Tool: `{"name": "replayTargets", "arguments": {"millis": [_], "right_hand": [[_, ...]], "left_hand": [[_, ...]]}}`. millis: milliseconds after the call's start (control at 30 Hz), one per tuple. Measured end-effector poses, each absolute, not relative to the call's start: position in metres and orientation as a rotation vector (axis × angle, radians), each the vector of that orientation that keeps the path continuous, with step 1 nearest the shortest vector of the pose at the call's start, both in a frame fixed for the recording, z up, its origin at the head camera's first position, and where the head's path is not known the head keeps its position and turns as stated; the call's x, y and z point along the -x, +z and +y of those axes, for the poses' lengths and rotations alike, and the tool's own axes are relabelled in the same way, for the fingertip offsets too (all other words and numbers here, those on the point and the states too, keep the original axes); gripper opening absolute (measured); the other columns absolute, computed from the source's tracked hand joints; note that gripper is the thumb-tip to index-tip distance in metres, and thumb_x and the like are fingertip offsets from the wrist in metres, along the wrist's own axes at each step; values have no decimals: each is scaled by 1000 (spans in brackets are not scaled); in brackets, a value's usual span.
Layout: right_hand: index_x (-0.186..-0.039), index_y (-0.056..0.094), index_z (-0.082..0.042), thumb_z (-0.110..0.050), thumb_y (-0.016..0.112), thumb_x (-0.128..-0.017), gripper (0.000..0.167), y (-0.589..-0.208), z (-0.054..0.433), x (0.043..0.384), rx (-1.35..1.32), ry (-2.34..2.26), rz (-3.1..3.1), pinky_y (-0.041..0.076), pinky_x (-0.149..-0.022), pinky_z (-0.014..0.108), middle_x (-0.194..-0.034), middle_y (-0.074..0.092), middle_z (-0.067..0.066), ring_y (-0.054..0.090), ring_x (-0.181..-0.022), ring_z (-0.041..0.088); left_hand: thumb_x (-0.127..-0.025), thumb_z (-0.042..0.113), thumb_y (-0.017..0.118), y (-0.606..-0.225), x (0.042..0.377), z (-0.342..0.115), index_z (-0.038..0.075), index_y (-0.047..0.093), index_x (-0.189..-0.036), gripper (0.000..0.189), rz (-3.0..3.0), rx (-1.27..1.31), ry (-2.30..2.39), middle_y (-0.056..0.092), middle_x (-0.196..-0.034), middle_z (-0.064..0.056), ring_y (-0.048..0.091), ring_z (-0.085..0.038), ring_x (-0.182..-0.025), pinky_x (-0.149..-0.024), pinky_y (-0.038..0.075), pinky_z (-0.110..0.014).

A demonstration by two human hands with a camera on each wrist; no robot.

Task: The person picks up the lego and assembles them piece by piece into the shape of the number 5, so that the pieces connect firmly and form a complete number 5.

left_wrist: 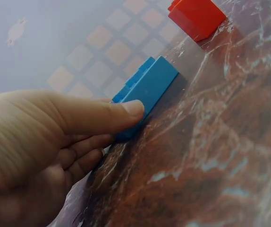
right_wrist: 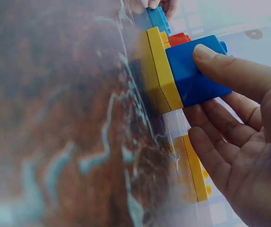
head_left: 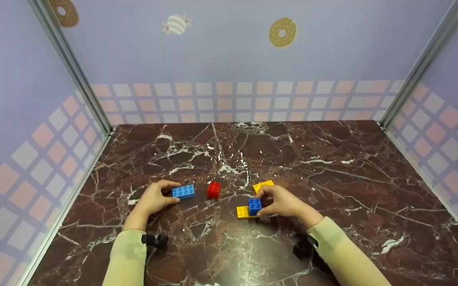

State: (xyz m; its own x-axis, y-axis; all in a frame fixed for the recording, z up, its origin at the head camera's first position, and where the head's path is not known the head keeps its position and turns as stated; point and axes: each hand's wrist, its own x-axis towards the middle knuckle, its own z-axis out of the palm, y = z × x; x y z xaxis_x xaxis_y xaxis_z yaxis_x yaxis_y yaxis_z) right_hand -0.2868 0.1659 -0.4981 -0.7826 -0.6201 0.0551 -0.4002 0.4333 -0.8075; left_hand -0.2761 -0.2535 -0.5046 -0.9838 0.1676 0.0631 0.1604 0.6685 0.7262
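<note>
My left hand (head_left: 154, 198) pinches one end of a light blue eight-stud building brick (head_left: 184, 192) between thumb and fingers, studs up on the table. In the left wrist view the thumb lies along the side of the brick. On the right, my right hand (head_left: 285, 201) holds a dark blue four-stud brick (head_left: 255, 205) by its sides. That brick sits over the right half of a flat yellow brick (head_left: 242, 213), whose left studs show. Behind the right fingers lies another flat yellow brick (head_left: 263, 184), partly hidden by the hand in the head view.
A small red brick (head_left: 214, 190) stands between the two hands. The dark marbled table (head_left: 221, 254) has a glossy, reflecting top. Patterned panels (head_left: 229, 59) close it in at the back and both sides. Dark cameras are strapped to both wrists.
</note>
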Motion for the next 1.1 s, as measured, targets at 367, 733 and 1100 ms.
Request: {"name": "replayTargets", "arguments": {"millis": [367, 733, 1100], "right_hand": [[-105, 70, -4, -9, 90, -75, 36, -498, 165, 287, 887, -1264, 2433, 55, -89, 24, -110, 76, 13, 67, -97, 14], [-106, 70, -4, -10, 90, -76, 36, -497, 166, 286, 886, -1257, 2443, 56, -92, 29, -113, 75, 14, 68, -100, 17], [-105, 70, -4, -9, 89, -76, 36, -496, 165, 286, 875, -1263, 2434, 56, -89, 26, -109, 75, 14, 67, -96, 14]], "left_hand": [[-84, 9, 84, -505, 275, -253, 5, 73, -122, 40, 2880, -248, 1241, 70, -126, -21, 65, -40, -118, -105, 50, -58], [-86, 7, 81, -494, 277, -245, 6, 72, -125, 40, 2804, -204, 1366, 73, -122, -20, 70, -27, -102, -80, 54, -33], [-86, 4, 79, -477, 272, -223, -3, 68, -127, 42, 2694, -358, 1573, 72, -120, -27, 72, -40, -111, -95, 62, -42]]}}
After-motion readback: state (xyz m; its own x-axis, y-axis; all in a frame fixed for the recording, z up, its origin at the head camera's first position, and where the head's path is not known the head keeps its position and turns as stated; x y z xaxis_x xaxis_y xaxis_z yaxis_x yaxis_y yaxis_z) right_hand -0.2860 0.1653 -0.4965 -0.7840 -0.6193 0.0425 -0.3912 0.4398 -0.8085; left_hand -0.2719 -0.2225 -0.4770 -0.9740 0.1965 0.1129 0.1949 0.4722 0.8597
